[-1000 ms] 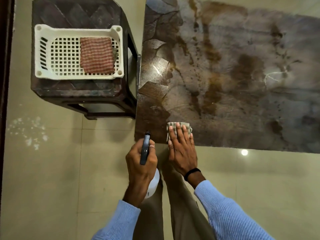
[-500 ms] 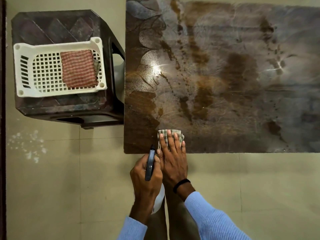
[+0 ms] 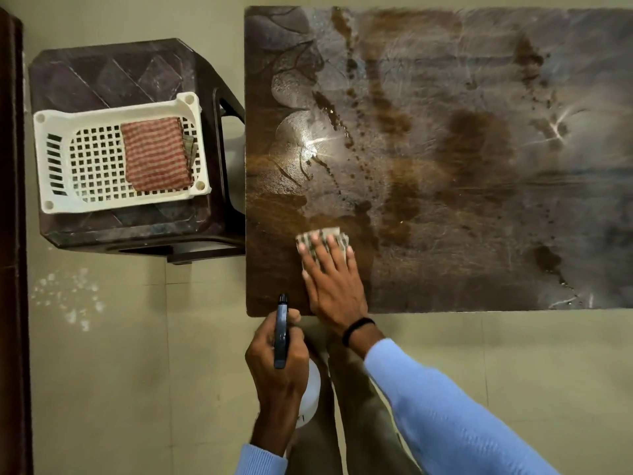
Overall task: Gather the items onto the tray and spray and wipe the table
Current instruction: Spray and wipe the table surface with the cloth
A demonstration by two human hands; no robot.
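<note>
The right hand (image 3: 334, 279) lies flat on the table (image 3: 445, 166) near its front left corner, fingers spread and pressing a small checked cloth (image 3: 323, 234). The cloth sits under the fingertips and juts out just past them, its far edge showing; the rest is covered by the fingers, so its full shape cannot be made out. The left hand (image 3: 277, 368) is off the table, just in front of its edge, fingers wrapped tight round a spray bottle (image 3: 310, 395). The dark spray head (image 3: 281, 330) runs over the top of the fist with its nozzle reaching the table edge; the pale body shows only as a sliver below the hand, the rest hidden by the hand and wrist. The tabletop is dark and mottled, with wet streaks, drops and glare that make its pattern hard to read; its right side is cut off by the frame. To the left, well apart from the hands, a white slotted tray (image 3: 54, 159) stands on a dark stool (image 3: 113, 70) that nearly touches the table's left edge. In the tray's right half lies a folded red striped cloth (image 3: 156, 154), with something greenish (image 3: 190, 145) tucked at its right side, too hidden to identify. Pale blue sleeves (image 3: 445, 416) cover both forearms, and a black band (image 3: 358, 329) circles the right wrist.
</note>
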